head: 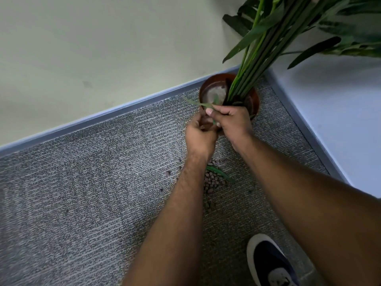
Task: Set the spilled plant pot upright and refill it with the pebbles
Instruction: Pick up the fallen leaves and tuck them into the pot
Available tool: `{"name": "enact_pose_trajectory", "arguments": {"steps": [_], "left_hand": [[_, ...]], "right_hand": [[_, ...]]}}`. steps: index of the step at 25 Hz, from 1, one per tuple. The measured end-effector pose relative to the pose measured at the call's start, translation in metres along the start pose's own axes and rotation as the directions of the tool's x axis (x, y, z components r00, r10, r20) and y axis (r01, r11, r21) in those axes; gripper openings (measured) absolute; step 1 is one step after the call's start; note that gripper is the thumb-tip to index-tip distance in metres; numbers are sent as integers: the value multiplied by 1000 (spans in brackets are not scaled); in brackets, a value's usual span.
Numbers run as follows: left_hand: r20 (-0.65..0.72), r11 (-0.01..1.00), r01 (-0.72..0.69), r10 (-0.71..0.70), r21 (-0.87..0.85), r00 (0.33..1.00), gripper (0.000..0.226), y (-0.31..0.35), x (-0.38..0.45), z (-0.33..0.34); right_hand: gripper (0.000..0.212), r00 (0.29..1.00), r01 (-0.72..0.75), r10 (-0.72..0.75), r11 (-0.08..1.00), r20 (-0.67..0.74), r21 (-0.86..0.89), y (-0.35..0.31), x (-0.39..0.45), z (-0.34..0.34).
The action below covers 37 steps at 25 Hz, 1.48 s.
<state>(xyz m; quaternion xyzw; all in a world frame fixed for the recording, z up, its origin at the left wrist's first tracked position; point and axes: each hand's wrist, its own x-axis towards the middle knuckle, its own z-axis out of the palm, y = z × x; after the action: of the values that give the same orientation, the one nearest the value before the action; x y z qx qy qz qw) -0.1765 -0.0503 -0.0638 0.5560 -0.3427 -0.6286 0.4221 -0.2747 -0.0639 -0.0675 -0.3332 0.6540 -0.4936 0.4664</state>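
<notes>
No writing or label can be read anywhere, not on the pot and not on the shoe (270, 263) at the bottom edge, which is cut off by the frame.

The brown pot (254, 100) stands upright on the grey carpet (82, 193), in the corner where the pale green wall (92, 48) meets the white wall (334, 112), directly beyond both hands. Inside it, on the side beyond the left hand, a pale grey patch of filling shows; on the side beyond the right hand the green stems (255, 65) rise out of it and lean away to the upper right, their leaves cut off by the top edge.

The right hand (233, 122) lies over the pot's near rim with its fingers curled, hiding that part of the rim; a thin leaf (195, 103) runs out from under its thumb toward the left. The left hand (201, 135) is just beside it, touching it, fingers curled inward around something small and brown; what exactly it holds is hard to make out.

Behind the hands, nearer the person and partly hidden by the left forearm, brown pebbles (213, 180) lie scattered on the carpet with a fallen leaf (220, 174) across them.
</notes>
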Motion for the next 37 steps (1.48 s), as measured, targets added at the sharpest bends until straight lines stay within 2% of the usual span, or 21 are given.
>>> {"name": "enact_pose_trajectory", "arguments": {"steps": [2, 4, 5, 6, 8, 9, 10, 12, 13, 15, 17, 19, 23, 26, 28, 30, 34, 37], "left_hand": [[-47, 997, 68, -66, 41, 997, 49, -14, 0, -8], [-73, 969, 124, -110, 215, 991, 53, -34, -5, -24], [-40, 929, 123, -116, 349, 992, 56, -47, -9, -32], [19, 851, 96, -123, 516, 992, 60, -62, -12, -41], [140, 572, -9, -185, 820, 973, 70, -92, -18, -55], [174, 440, -58, -227, 896, 958, 73, -103, -22, -60], [197, 348, -98, -263, 932, 944, 74, -112, -24, -64], [230, 261, -151, -307, 953, 923, 72, -123, -27, -70], [232, 244, -158, -311, 957, 922, 69, -123, -27, -72], [220, 230, -152, -304, 961, 927, 66, -126, -27, -73], [228, 218, -165, -313, 962, 922, 66, -126, -27, -72], [232, 223, -170, -295, 960, 927, 64, -125, -28, -70], [151, 324, -83, -193, 943, 970, 44, -122, -21, -68], [76, 383, 10, -207, 924, 975, 30, -119, -19, -68], [24, 416, 57, -189, 907, 982, 18, -118, -19, -68], [-29, 459, 96, -151, 883, 988, 18, -116, -18, -68], [-155, 703, 215, -149, 678, 977, 26, -100, -19, -67], [-212, 842, 254, -170, 476, 962, 31, -84, -20, -65]], "right_hand": [[24, 1000, 2, -4, 998, -20, -71, -5, 7, -3], [26, 997, 67, -72, 963, -9, -262, -9, 13, -7], [27, 993, 115, -110, 909, 36, -399, -14, 16, -10], [29, 985, 174, -140, 824, 104, -540, -19, 17, -13], [31, 953, 298, -145, 586, 265, -753, -30, 24, -19], [35, 936, 349, -125, 444, 329, -825, -35, 28, -22], [40, 920, 392, -106, 285, 377, -875, -38, 32, -25], [41, 894, 438, -105, 5, 435, -899, -43, 36, -30], [39, 888, 437, -108, -97, 446, -894, -44, 37, -30], [32, 887, 422, -104, -215, 450, -881, -41, 36, -28], [28, 892, 405, -105, -241, 439, -882, -29, 36, -27], [30, 918, 369, -68, -217, 392, -904, -11, 37, -29], [53, 938, 346, 45, -165, 343, -924, 17, 43, -34], [54, 942, 331, 85, -105, 323, -938, 15, 47, -34], [43, 955, 295, 35, -88, 293, -951, 11, 44, -34], [32, 958, 272, -75, -70, 277, -960, 5, 37, -35], [35, 929, 317, -179, -67, 324, -946, 3, 34, -36], [44, 943, 308, -106, -80, 315, -948, 13, 40, -39]]}}
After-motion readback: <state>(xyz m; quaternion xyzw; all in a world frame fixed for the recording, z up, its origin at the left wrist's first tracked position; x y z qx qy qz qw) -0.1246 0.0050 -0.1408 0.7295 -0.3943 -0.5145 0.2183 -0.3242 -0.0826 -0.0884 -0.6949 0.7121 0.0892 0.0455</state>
